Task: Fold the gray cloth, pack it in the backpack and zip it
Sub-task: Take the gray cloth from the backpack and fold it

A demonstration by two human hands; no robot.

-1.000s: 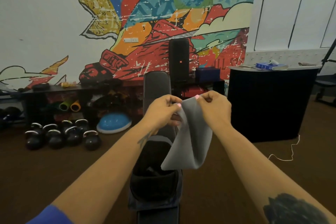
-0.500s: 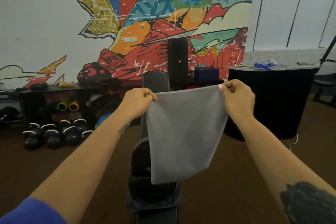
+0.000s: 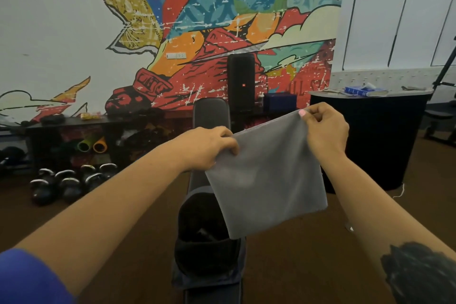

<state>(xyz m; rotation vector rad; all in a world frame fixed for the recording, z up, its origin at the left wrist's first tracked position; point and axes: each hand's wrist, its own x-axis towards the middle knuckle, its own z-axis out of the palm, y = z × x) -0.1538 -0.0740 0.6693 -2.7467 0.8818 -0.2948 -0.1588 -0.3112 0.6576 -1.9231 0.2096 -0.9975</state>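
Note:
I hold the gray cloth (image 3: 267, 180) spread in the air in front of me, tilted so its right top corner is higher. My left hand (image 3: 209, 145) pinches the lower left top corner. My right hand (image 3: 325, 128) pinches the raised right corner. Under the cloth the dark backpack (image 3: 204, 247) lies on a black bench (image 3: 211, 116), its main compartment gaping open toward me. The cloth's lower edge hangs just over the backpack's opening and hides part of its right side.
Several kettlebells (image 3: 66, 182) stand on the brown floor at the left, below a low shelf (image 3: 74, 123) with rolled mats. A black speaker (image 3: 241, 81) stands against the mural wall. A round black counter (image 3: 370, 136) with a blue book sits at the right.
The cloth went from bunched between close hands to stretched wide. Since then my left hand has dropped and moved right, tilting the cloth, and the whole cloth has shifted right.

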